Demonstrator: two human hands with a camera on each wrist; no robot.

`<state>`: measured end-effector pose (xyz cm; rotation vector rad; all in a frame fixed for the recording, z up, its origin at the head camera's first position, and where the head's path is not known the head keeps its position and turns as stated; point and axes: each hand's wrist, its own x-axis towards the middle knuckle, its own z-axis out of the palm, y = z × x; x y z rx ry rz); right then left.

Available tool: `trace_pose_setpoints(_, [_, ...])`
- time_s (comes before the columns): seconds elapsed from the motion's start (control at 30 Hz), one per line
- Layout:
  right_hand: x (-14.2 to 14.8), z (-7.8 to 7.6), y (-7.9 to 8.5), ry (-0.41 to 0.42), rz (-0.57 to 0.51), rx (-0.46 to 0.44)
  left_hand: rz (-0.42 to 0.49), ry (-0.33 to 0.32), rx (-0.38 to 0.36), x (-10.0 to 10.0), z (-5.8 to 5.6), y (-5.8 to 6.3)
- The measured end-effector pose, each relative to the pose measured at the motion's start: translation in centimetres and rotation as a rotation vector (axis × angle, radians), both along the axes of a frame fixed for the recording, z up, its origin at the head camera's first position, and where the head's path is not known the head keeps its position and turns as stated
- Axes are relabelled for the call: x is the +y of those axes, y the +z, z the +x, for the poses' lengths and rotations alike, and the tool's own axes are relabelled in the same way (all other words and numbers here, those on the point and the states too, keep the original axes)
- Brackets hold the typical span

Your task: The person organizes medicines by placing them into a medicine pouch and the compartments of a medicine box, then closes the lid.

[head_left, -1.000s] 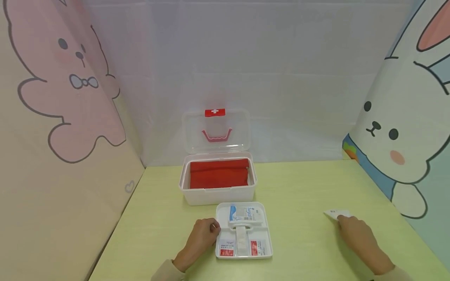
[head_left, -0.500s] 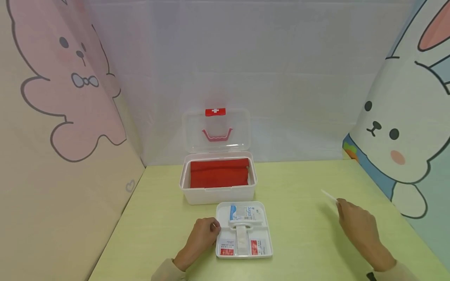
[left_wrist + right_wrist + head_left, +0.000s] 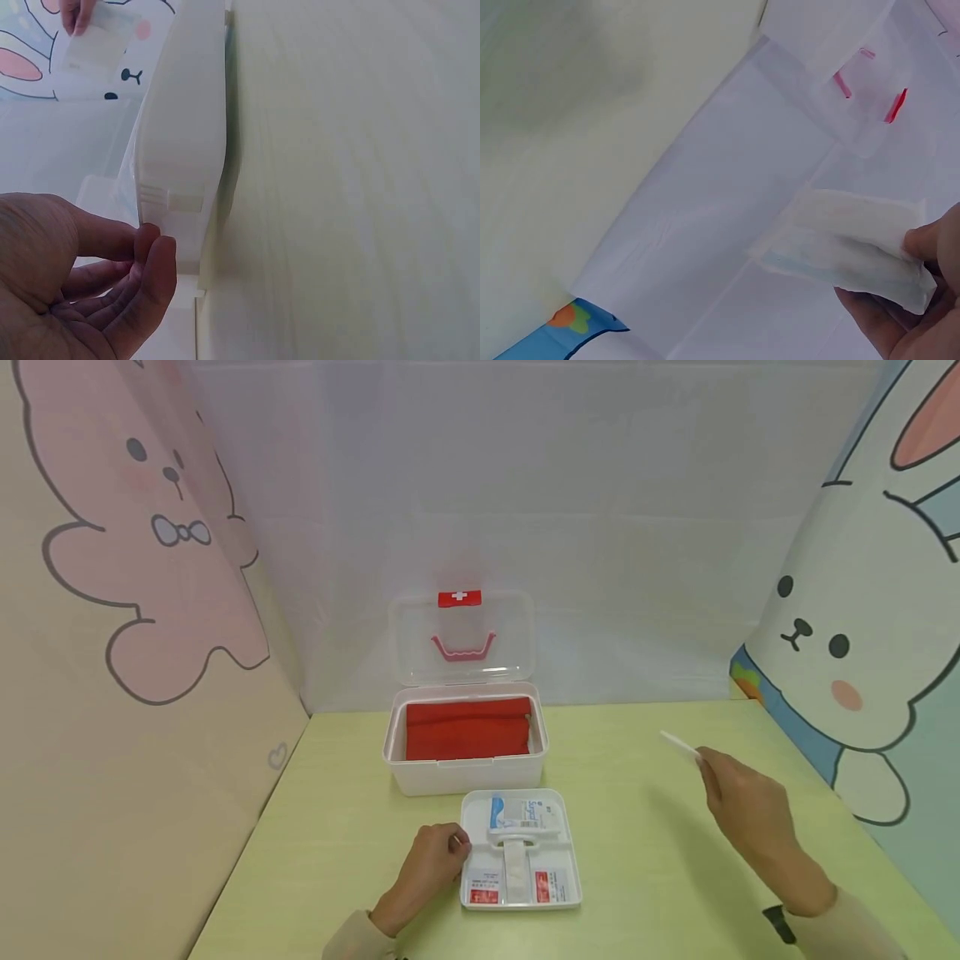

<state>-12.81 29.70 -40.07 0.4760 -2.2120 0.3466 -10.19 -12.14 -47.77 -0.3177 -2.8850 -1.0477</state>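
Note:
My left hand (image 3: 435, 864) pinches the left edge of a white plastic tray (image 3: 555, 902), with thumb and fingertips at its rim in the left wrist view. In the tray lie a blue-and-white packet marked "Surgical" (image 3: 525, 815), two red-and-white packets (image 3: 483, 888) and a white strip (image 3: 516, 872) down the middle. Over the right side of the table, my right hand (image 3: 750, 806) holds a flat white packet (image 3: 840, 244) by one end. It looks like a wrapped gauze pad, seen nearly edge-on from the head.
Behind the tray stands a white first-aid box (image 3: 468, 777), its clear lid (image 3: 412, 643) raised, with a folded red cloth pouch (image 3: 465, 735) inside. Cloth hangings with cartoon animals (image 3: 847, 693) enclose the yellow table (image 3: 600, 760) at the sides and back.
My right hand has lifted the white packet off the right side of the table and carried it up, away from me and slightly left. My left hand has stayed at the tray's edge.

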Motion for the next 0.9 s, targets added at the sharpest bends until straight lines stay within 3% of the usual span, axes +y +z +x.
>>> trace_pose_setpoints(0.23, [-2.4, 0.1, 1.4, 0.092, -0.003, 0.086, -0.006, -0.001, -0.009, 0.1, 0.0, 0.0])
trace_pose_setpoints(0.53, [-6.5, -0.6, 2.4, 0.231, -0.028, 0.122, -0.004, 0.003, -0.024, -0.2, -0.1, -0.2])
trace_pose_setpoints(0.9, [-11.6, -0.2, 1.8, 0.426, -0.007, 0.057, 0.013, 0.01, -0.054, -0.1, -0.1, -0.1])
